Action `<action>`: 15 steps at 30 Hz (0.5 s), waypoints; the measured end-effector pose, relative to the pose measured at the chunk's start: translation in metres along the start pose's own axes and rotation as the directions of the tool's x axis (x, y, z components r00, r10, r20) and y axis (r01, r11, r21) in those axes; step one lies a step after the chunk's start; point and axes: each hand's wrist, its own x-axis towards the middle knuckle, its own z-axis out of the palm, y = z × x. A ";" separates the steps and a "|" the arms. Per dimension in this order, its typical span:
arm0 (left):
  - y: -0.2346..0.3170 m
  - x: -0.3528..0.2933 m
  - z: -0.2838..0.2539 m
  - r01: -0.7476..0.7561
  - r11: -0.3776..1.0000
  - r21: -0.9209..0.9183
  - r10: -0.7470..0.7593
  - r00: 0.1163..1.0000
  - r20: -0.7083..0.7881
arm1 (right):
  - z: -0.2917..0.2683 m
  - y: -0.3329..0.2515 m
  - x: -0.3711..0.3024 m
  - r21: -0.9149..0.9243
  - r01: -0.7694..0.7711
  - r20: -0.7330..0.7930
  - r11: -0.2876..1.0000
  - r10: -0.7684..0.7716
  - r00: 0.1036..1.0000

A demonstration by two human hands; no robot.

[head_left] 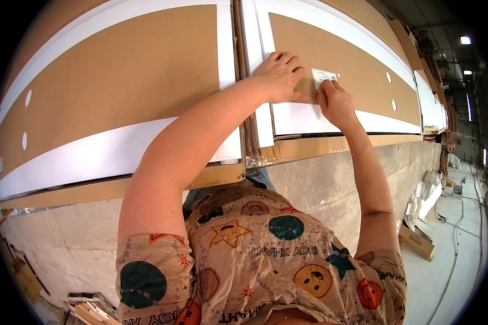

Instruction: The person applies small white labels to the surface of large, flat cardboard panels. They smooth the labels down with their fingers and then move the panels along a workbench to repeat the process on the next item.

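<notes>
White, rectangular paper label (319,76) sits on the flat brown cardboard panel (363,81) with a white border on the person's right, its lower right corner covered by the right hand (333,96). That hand's fingers are curled in toward the palm over the label; whether they pinch its edge or only press on it, I cannot tell. The left hand (280,76) rests just to the label's left, near the panel's white border, fingers loosely bent and thumb apart, with nothing visible in its grip. The work in hand looks like settling the label flat, so this steadying left hand seems well placed, provided it stays off the paper. Good practice would be to check that the label runs parallel to the border before bearing down, then stroke from the middle outward with even pressure, finishing on each corner. Rubbing from one corner inward could trap air or raise a crease, and thin paper would probably tear if pulled back for straightening.
</notes>
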 end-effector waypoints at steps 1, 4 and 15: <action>0.000 -0.001 0.000 0.002 1.000 -0.007 -0.002 1.000 -0.006 | 0.004 0.000 -0.002 -0.010 -0.017 -0.036 1.000 0.016 0.999; -0.003 -0.001 0.001 0.006 1.000 -0.019 -0.006 1.000 -0.013 | 0.015 -0.005 -0.005 -0.025 -0.078 -0.141 0.997 0.074 0.987; -0.002 -0.001 0.001 -0.003 0.999 -0.043 0.002 1.000 -0.015 | 0.010 0.002 -0.011 0.246 -0.231 -0.127 0.942 0.267 0.955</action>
